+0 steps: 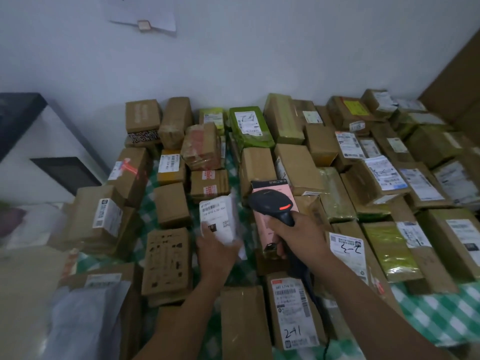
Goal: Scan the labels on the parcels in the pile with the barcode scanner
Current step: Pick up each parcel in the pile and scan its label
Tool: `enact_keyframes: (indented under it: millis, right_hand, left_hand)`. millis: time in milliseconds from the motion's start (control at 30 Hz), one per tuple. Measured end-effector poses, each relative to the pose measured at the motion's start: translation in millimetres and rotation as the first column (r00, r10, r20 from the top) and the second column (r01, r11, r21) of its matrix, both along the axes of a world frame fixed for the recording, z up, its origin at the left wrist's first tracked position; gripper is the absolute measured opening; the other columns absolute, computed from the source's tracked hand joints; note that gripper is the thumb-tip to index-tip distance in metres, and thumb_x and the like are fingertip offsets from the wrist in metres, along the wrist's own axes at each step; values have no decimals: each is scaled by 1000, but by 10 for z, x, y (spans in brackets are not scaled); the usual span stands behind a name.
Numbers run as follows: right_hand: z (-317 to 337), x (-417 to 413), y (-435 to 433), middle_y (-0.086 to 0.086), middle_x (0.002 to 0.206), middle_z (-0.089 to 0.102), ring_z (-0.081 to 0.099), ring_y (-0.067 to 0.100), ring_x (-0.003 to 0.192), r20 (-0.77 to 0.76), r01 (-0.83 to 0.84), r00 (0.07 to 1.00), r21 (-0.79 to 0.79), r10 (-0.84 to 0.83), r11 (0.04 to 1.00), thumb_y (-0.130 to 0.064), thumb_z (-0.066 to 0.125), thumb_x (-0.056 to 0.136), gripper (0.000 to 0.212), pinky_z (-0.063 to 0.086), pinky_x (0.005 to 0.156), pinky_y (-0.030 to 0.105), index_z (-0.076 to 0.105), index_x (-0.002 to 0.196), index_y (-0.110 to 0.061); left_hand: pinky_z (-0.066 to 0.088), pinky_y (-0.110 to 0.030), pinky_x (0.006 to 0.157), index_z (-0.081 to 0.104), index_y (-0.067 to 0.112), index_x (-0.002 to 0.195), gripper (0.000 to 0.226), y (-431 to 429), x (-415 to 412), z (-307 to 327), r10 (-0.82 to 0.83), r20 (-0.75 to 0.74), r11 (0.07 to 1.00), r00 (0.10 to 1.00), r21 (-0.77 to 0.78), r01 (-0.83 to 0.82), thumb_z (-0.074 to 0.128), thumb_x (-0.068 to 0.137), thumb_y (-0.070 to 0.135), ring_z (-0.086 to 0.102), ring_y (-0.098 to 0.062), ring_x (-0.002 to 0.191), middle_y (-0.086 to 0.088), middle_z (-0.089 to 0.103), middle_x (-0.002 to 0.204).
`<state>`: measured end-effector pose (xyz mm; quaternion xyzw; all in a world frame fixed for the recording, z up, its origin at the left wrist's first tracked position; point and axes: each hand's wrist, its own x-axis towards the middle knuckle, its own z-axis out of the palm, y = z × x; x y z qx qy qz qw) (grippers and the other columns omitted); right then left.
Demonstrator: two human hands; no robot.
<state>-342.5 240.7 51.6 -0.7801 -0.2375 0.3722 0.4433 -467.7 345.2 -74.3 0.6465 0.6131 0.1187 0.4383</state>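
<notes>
My left hand [217, 249] grips a small white parcel [219, 219] from below, its barcode label facing up and tilted toward me. My right hand [298, 236] holds the black barcode scanner [272, 205] by its handle, just right of the white parcel; an orange light glows on its head, which points away and to the left. A red scan line falls on the label of a cardboard box [128, 168] at the left. A pink box [270, 222] lies under the scanner. Cardboard and green-wrapped parcels [259, 131] cover the surface all around.
The parcels lie on a green-and-white checked cloth [441, 307]. A white wall stands behind the pile. A dark shelf unit [65, 172] is at the left. A large cardboard sheet [457, 81] leans at the far right. The scanner's cable [323, 341] runs down toward me.
</notes>
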Motion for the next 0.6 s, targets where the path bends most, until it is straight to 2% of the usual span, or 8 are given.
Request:
enact_keyframes:
  millis: [67, 133, 200, 300, 400, 467, 533, 600]
  right_hand:
    - [87, -30, 34, 10, 72, 71, 63, 15, 50, -75, 13, 997, 60, -9, 998, -32, 64, 93, 22, 54, 52, 25, 63, 85, -12]
    - [173, -42, 64, 2, 75, 75, 71, 15, 63, -177, 17, 984, 129, 6, 992, -33, 63, 94, 22, 58, 59, 25, 67, 98, -12]
    - [253, -39, 77, -1, 85, 77, 74, 17, 81, -263, 6, 964, 191, 46, 982, -36, 64, 90, 27, 60, 77, 33, 67, 107, -14]
    - [366, -29, 32, 3, 97, 77, 72, 27, 95, -339, 24, 938, 263, 69, 965, -42, 69, 81, 31, 53, 95, 50, 68, 105, -22]
    - [474, -1, -71, 6, 94, 76, 72, 28, 90, -376, 61, 924, 302, 60, 951, -34, 66, 87, 22, 56, 83, 44, 67, 102, -18]
    - [519, 34, -163, 8, 95, 75, 71, 27, 88, -417, 76, 906, 326, 71, 942, -32, 64, 87, 23, 56, 73, 37, 66, 102, -15]
    - [542, 62, -238, 9, 101, 74, 71, 28, 92, -425, 43, 898, 346, 116, 937, -38, 67, 78, 39, 56, 72, 37, 66, 109, -14]
    - [554, 73, -283, 8, 104, 74, 71, 30, 97, -382, 13, 916, 342, 126, 940, -43, 70, 74, 47, 57, 81, 42, 66, 112, -16]
  left_hand:
    - [39, -21, 65, 12, 20, 154, 105, -40, -9, 240, 54, 80, 996, 995, 66, -59, 80, 75, 31, 46, -21, 114, -11, 34, 142]
    - [39, -20, 69, 15, 17, 153, 107, -69, -37, 488, 75, 204, 988, 976, 119, -101, 82, 72, 31, 41, -13, 110, -8, 38, 137]
    - [44, -19, 79, 17, 17, 153, 110, -107, -71, 733, 49, 304, 985, 951, 144, -97, 85, 69, 36, 40, -12, 117, -3, 37, 137]
    - [49, -36, 98, 33, 24, 147, 97, -165, -118, 1015, 34, 473, 994, 880, 73, -78, 85, 68, 44, 47, -15, 127, 2, 44, 141]
    - [59, -35, 81, 55, 26, 132, 51, -202, -193, 1217, 164, 682, 986, 713, -131, -101, 73, 85, 30, 69, -15, 103, 1, 68, 121]
    - [59, -38, 79, 61, 22, 124, 39, -228, -230, 1289, 262, 734, 959, 627, -270, -84, 70, 87, 16, 72, -19, 98, -2, 72, 114]
    - [58, -41, 80, 63, 19, 115, 38, -275, -247, 1363, 293, 737, 939, 609, -343, -37, 74, 80, 9, 72, -24, 98, -7, 73, 112]
    - [59, -44, 81, 62, 18, 112, 42, -338, -263, 1421, 280, 708, 936, 649, -351, -21, 78, 75, 6, 71, -27, 98, -8, 73, 112]
